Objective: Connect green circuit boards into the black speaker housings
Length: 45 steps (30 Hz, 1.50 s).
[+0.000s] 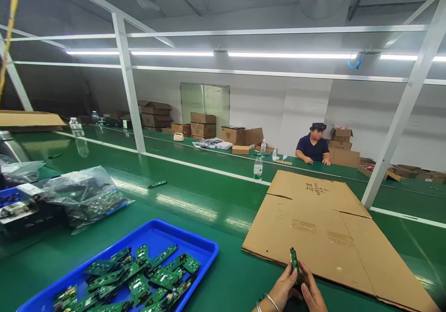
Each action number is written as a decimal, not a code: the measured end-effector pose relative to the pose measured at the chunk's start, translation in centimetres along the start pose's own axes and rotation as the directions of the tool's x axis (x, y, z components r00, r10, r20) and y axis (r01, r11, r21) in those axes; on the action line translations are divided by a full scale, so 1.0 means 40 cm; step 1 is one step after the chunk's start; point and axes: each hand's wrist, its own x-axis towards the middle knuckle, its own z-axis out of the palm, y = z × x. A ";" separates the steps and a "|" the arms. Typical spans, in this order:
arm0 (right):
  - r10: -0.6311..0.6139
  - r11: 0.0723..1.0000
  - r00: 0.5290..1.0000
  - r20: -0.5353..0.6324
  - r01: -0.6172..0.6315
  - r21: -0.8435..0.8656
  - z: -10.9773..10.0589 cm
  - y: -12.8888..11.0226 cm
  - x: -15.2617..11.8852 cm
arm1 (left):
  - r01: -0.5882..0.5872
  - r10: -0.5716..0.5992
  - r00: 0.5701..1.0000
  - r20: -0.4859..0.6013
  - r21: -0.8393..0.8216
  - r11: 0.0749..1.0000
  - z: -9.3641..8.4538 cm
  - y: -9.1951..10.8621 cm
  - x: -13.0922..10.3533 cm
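Observation:
A small green circuit board stands tilted up between my two hands, near the bottom right of the head view. My left hand, with metal bangles at the wrist, pinches the board from the left. Fingers of my right hand close round its lower right side. Something dark shows below the board between the palms, too shaded to name. Just beyond my hands lies a flattened cardboard sheet. To the left, a blue tray holds several similar green boards, loosely piled.
Clear plastic bags of parts lie left of the tray. A single board rests on the green table. One water bottle stands behind the cardboard. White frame posts rise from the table. A person sits across, near cardboard boxes.

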 end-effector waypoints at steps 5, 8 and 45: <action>-0.006 1.000 1.000 0.002 0.006 0.002 0.003 0.003 -0.002 | -0.010 0.009 0.999 0.039 0.020 1.000 0.002 0.003 -0.008; 0.008 1.000 1.000 -0.012 -0.008 0.022 0.001 -0.002 -0.004 | -0.023 0.020 0.998 0.064 0.050 0.999 0.003 0.000 -0.010; 0.019 0.999 0.999 -0.041 -0.020 -0.042 0.011 -0.039 -0.009 | 0.040 -0.041 0.990 0.133 0.013 0.999 0.007 -0.011 -0.006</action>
